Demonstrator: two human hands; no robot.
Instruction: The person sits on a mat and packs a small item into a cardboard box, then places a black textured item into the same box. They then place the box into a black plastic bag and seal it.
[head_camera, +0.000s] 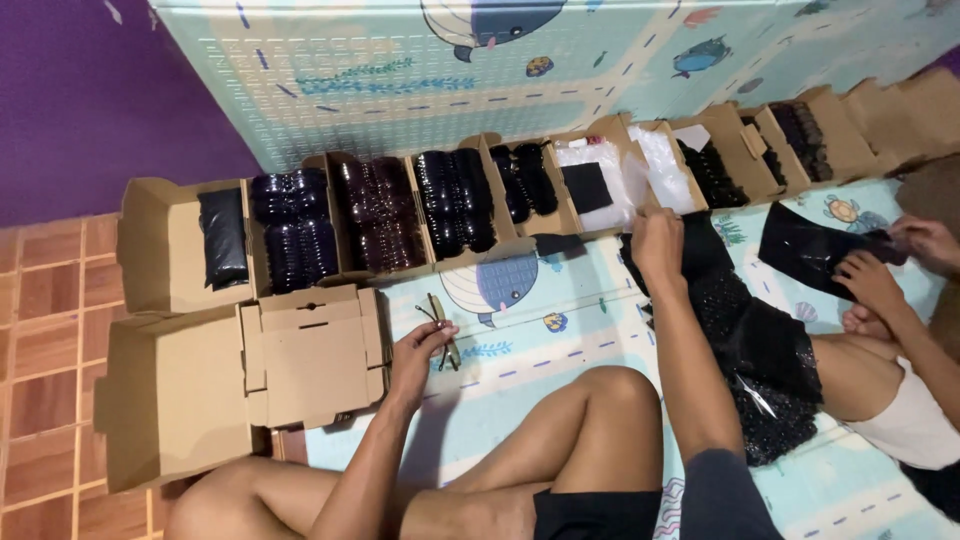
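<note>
Head view: The left hand (418, 352) pinches a pair of dark-lensed glasses with thin frame (441, 333) just above the pale patterned foam floor mat (560, 330), beside an empty open brown cardboard box (310, 355). The right hand (657, 243) closes its fingers on a black plastic bag (705, 250). Judged progress: several boxes in the cardboard row (380, 215) appear filled with dark glasses; the empty box remains. A co-worker's hands (880, 275) grip another black bag.

The light is soft and a bit dim, coming from above. Shadows are faint. The dark things in the boxes (380, 215) shine with small spots of glare. The picture is a little blurry all over, and straight lines bend near the edges.
</note>
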